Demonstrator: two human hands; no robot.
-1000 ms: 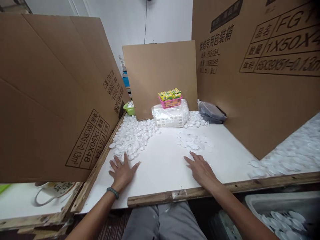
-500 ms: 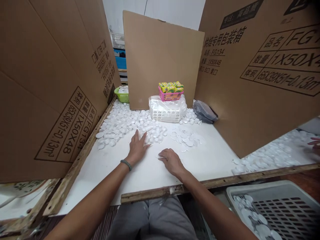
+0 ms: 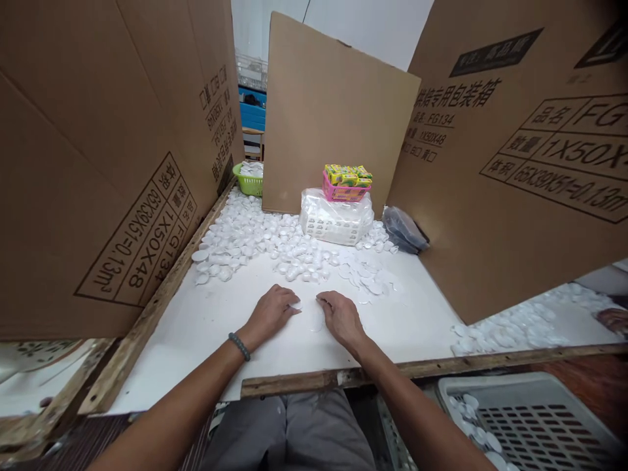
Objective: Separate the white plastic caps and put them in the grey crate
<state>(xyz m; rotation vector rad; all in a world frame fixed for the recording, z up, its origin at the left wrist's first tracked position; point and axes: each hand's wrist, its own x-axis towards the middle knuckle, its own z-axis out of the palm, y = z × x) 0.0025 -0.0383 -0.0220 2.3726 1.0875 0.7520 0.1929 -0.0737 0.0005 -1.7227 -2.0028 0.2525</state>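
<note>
My left hand (image 3: 271, 315), with a beaded bracelet at the wrist, is closed on a small white round piece (image 3: 296, 305), held between thumb and fingers just above the white tabletop (image 3: 206, 333). Facing it from the right, my right hand (image 3: 342, 318) has its fingertips pinched together; whatever is in them is too small to make out. Under its fingertips a thin pale disc (image 3: 316, 322) lies on the tabletop, faint against the white. Beyond both hands spreads a heap of small white round pieces (image 3: 245, 239), with flatter white discs (image 3: 367, 278) to its right.
Cardboard panels stand at left (image 3: 122, 163), back (image 3: 333, 118) and right (image 3: 490, 196). A plastic-wrapped pack (image 3: 336, 222) carries a pink basket (image 3: 347, 193) of yellow boxes. A green basket (image 3: 250, 184) stands back left. A grey crate (image 3: 540, 386) sits below the wooden edge. Another person's hand (image 3: 612, 320) shows far right.
My left hand has drawn back from the heap toward my right hand and closed on a white round piece. My right hand stays nearly in place. The camera view has shifted slightly.
</note>
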